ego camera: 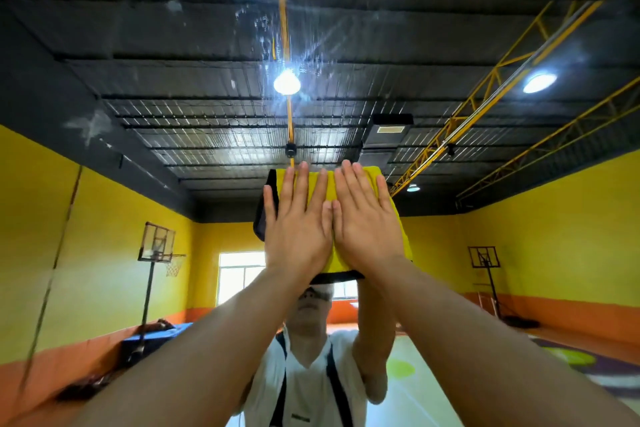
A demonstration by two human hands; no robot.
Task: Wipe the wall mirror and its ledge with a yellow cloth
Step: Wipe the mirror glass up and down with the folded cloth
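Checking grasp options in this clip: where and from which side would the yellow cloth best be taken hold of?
Probably the dark bottom hem, pinched from below. The cloth lies flat on the mirror under the left hand and right hand, both open; that hem lies uncovered below the palms.

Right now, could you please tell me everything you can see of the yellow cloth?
The yellow cloth looks like soft microfibre, with a dark band along its left and bottom edges. It lies spread flat against the mirror glass, near the middle, just above the person's reflection. The left hand and right hand press on it side by side, fingers straight and pointing up, covering most of it.
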